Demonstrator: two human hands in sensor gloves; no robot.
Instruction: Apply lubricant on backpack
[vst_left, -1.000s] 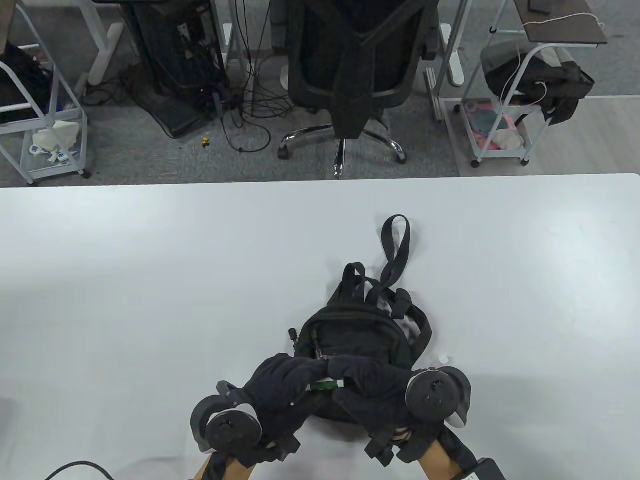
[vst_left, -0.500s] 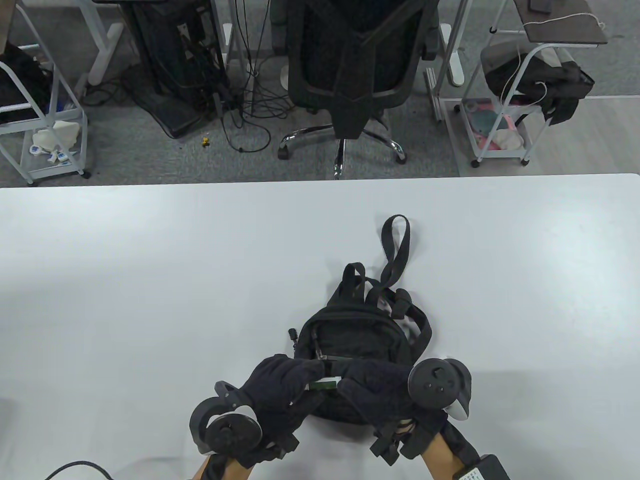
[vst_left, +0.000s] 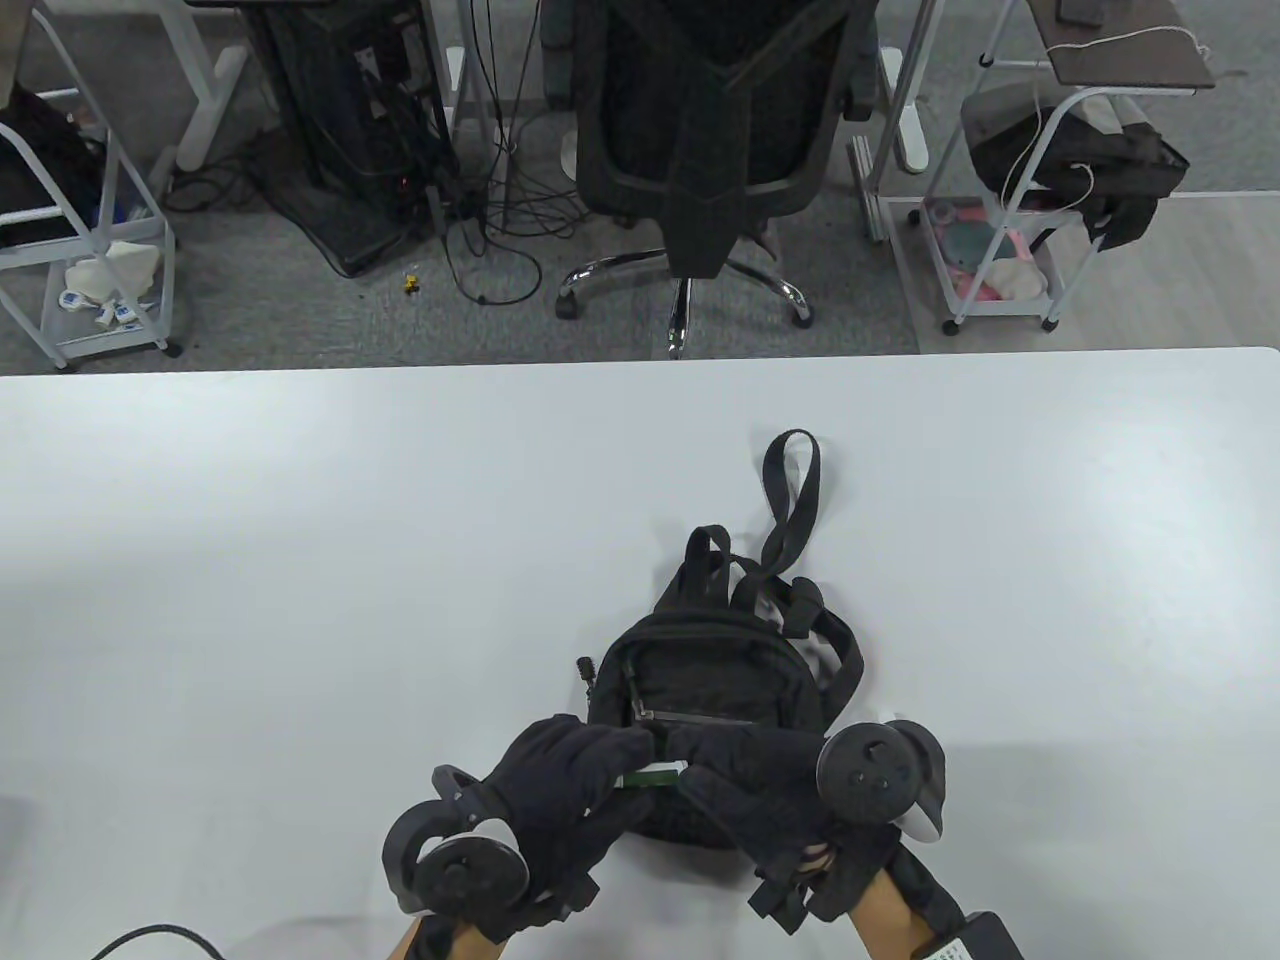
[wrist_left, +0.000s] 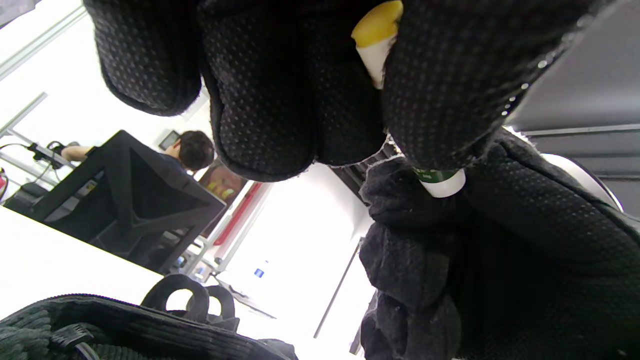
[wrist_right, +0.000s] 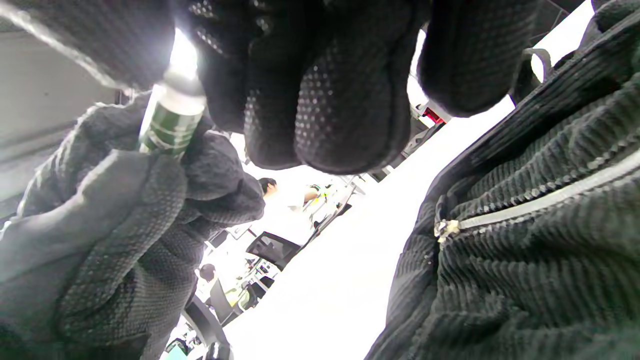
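A small black corduroy backpack (vst_left: 715, 670) lies on the white table (vst_left: 300, 560), straps toward the far side; its silver zipper (wrist_right: 540, 197) shows in the right wrist view. My left hand (vst_left: 575, 775) grips a small green-and-white lubricant tube (vst_left: 652, 774) just above the backpack's near end. My right hand (vst_left: 745, 775) grips the tube's other end, at its white neck (wrist_right: 182, 102). In the left wrist view the tube (wrist_left: 442, 182) passes between both gloves, with a yellow-white end (wrist_left: 375, 37) showing between my left fingers.
A black office chair (vst_left: 700, 130) stands beyond the table's far edge. White carts (vst_left: 90, 250) stand on the floor at left and at right (vst_left: 1010, 200). A black cable (vst_left: 150, 935) lies at the table's near left edge.
My right hand has rolled a little and drawn slightly toward me while both hands keep hold of the tube. The left hand and the backpack have barely moved.
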